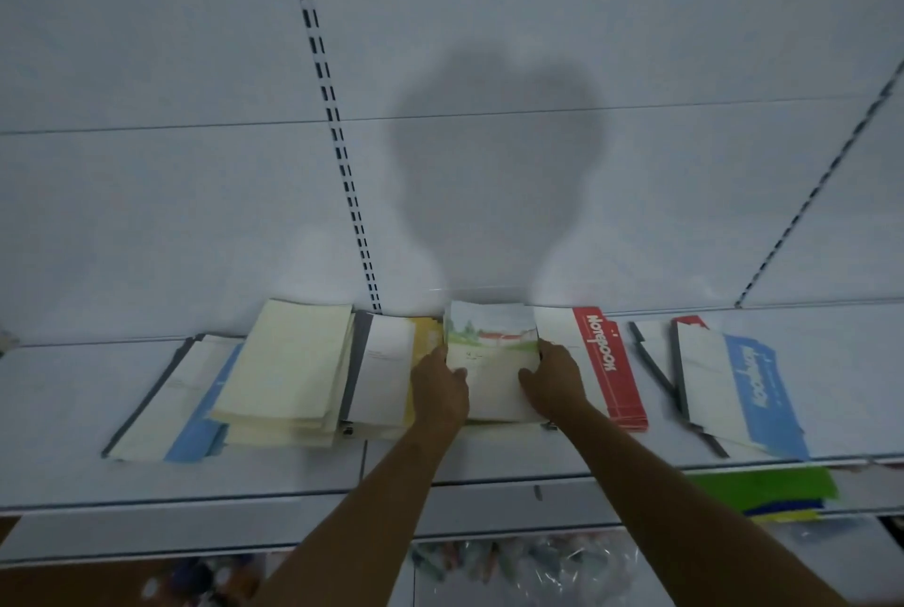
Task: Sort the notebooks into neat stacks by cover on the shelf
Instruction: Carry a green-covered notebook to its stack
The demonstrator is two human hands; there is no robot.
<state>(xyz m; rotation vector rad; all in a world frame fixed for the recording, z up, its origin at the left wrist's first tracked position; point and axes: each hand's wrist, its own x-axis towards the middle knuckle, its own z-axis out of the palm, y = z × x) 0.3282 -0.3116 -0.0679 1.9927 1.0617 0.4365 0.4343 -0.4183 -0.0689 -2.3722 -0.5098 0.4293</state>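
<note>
A stack of landscape-cover notebooks (491, 352) lies in the middle of the white shelf (293, 474). My left hand (438, 388) grips its left edge and my right hand (555, 379) grips its right edge. Just right of it lies a red-and-white notebook stack (606, 362). Farther right sit blue-and-white notebooks (743, 386), askew. Left of my hands are a grey-spined white stack (379, 366) over yellow covers, a cream pile (288, 371), and a blue-and-white stack (191, 410).
The white back panel (489, 68) with slotted uprights rises behind the shelf. Green and yellow items (778, 491) show on a lower level at the right. Plastic-wrapped goods (528, 557) lie below the shelf's front edge.
</note>
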